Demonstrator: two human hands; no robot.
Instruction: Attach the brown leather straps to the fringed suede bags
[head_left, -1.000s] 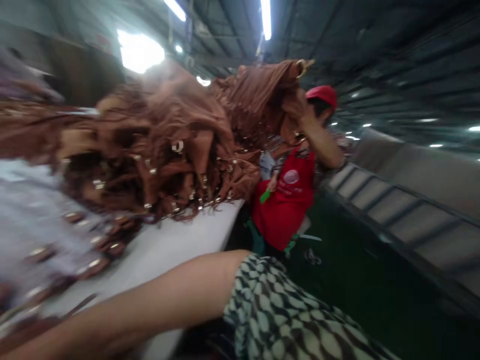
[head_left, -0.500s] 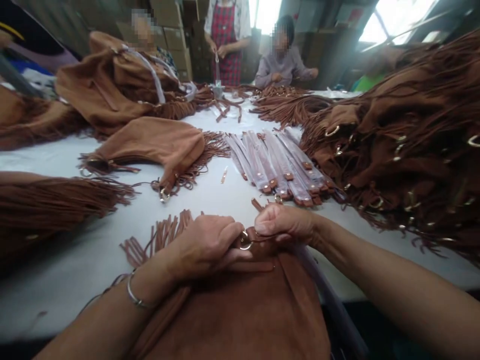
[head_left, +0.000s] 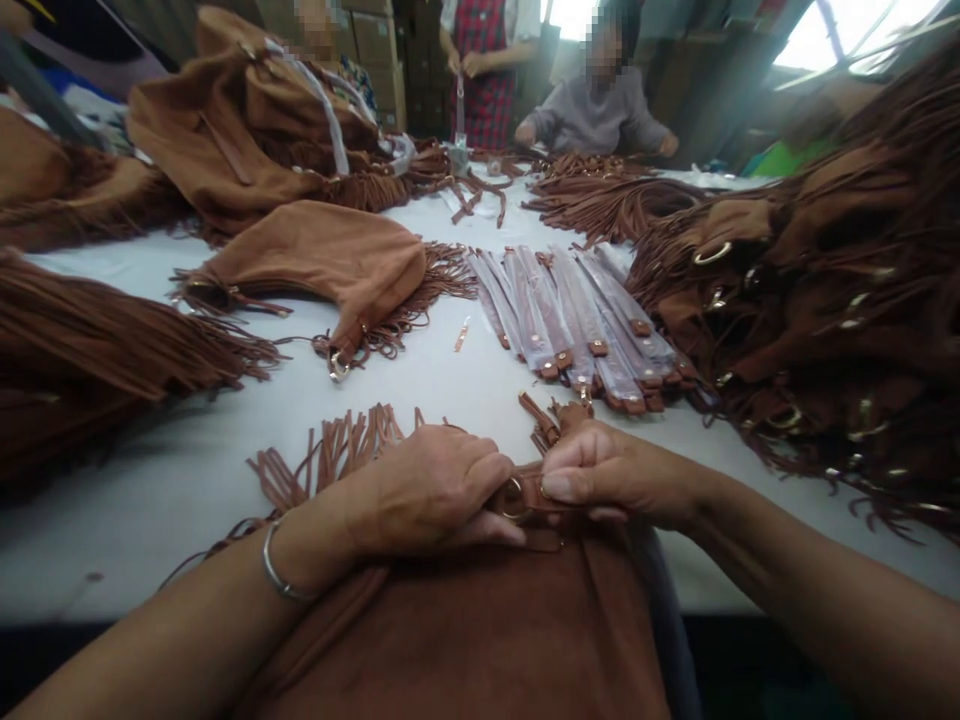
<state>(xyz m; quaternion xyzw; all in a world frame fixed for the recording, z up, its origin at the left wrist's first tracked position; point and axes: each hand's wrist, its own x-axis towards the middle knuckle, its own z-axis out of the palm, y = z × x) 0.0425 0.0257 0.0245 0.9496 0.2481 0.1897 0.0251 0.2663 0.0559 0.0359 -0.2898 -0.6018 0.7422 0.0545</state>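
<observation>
A brown suede fringed bag lies in front of me, hanging over the near edge of the white table. My left hand, a bangle on its wrist, is closed on the bag's top edge beside a gold metal ring. From the other side my right hand pinches the short leather tab at that same ring. The bag's fringe fans out to the left of my hands.
Plastic-wrapped leather straps lie in a row past my hands. Another fringed bag sits at centre left. Heaps of brown bags fill the right and left sides. At the far end, a seated person and a standing person work.
One second ago the view swung blurred past a bag heap and a red-aproned person. Since half a second ago my hands and the bag ring sit slightly lower and nearer, grip unchanged.
</observation>
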